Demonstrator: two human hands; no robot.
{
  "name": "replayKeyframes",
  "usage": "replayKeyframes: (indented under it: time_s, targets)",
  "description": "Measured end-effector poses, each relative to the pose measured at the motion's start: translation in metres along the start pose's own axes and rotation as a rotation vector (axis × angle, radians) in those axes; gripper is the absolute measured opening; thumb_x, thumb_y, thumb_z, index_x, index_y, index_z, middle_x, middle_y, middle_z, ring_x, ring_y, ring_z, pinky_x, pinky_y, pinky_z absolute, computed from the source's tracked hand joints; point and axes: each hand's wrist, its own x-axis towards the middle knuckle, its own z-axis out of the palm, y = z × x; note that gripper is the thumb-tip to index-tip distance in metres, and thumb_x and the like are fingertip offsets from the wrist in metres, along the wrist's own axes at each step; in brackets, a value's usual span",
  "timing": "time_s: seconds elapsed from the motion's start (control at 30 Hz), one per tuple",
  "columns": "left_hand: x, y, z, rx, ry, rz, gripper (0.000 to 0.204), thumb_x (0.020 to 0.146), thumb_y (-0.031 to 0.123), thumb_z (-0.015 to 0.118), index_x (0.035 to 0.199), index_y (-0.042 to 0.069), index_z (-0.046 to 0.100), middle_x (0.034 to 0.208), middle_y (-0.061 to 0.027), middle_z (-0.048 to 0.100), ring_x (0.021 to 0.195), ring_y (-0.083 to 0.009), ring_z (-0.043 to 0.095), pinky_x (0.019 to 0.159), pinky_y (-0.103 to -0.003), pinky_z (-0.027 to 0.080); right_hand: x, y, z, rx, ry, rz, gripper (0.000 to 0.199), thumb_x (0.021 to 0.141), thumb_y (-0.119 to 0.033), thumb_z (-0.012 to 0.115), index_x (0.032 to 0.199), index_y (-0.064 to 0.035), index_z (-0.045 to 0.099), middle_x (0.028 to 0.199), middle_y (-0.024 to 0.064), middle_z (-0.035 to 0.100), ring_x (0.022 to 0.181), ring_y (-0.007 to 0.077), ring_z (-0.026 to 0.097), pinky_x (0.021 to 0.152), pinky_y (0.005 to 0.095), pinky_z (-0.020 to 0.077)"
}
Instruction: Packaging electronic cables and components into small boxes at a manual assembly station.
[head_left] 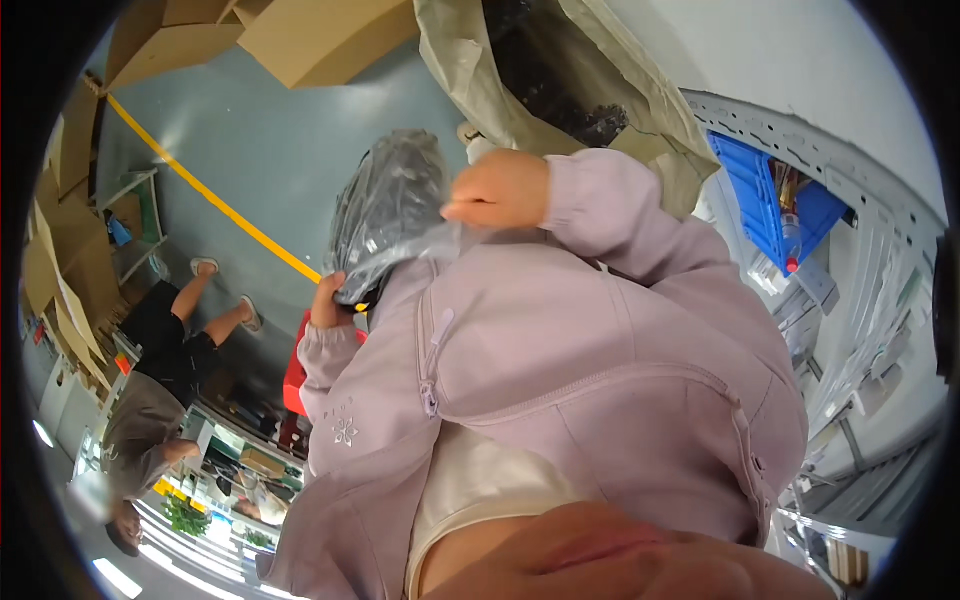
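A clear plastic bag [388, 200] with something dark inside lies in front of my body. What the dark contents are, I cannot make out through the crinkled film. My left hand [328, 302] grips the bag's near left edge, thumb upward, beside a small patch of black and yellow. On the other side, my right hand [498, 192] is closed, with the fingers curled and the thumb side toward the bag. A loose fold of the film stretches to just below that hand; whether the fingers pinch it is hard to see.
A large beige sack [460, 60] with dark contents stands ahead, beside cardboard boxes [320, 40]. A blue bin [750, 190] hangs by a metal rack at right. Something red [295, 370] is near my left arm. Another person [150, 400] stands left, beyond a yellow floor line [215, 200].
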Motion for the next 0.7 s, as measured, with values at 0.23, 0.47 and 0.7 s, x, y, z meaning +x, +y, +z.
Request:
replayKeyframes:
  time_s: [0.23,0.47,0.7]
  targets:
    - [-0.046,0.002,0.034,-0.054,0.451,0.023,0.042,0.070,0.020,0.057,0.105,-0.003,0.051,0.090,-0.0099,0.060,0.077,-0.0217,0.060,0.068,-0.030,0.048,-0.053,0.205,-0.031,0.798,0.221,0.989,0.030,0.083,-0.030,0.050,0.095,-0.0031,0.057,0.086,0.0051,0.061,0.073,0.0143,0.058,0.066,0.0270,0.0461]
    - [-0.061,-0.021,-0.001,-0.194,0.687,-0.054,0.035,0.070,0.022,0.057,0.097,-0.001,0.053,0.081,-0.0084,0.060,0.062,-0.0191,0.058,0.048,-0.028,0.044,-0.157,0.513,0.263,0.935,0.088,1.932,0.056,0.076,-0.046,0.057,0.111,-0.0044,0.046,0.084,0.0165,0.056,0.071,0.0280,0.054,0.060,0.0389,0.0438]
    - [-0.071,-0.025,-0.007,-0.164,0.812,-0.116,0.030,0.069,0.024,0.059,0.091,0.003,0.054,0.073,-0.0041,0.058,0.053,-0.0150,0.053,0.037,-0.026,0.036,-0.115,0.482,0.258,0.877,0.312,1.847,0.040,0.078,-0.045,0.053,0.091,-0.0075,0.047,0.070,0.0099,0.051,0.057,0.0220,0.047,0.051,0.0360,0.0398]
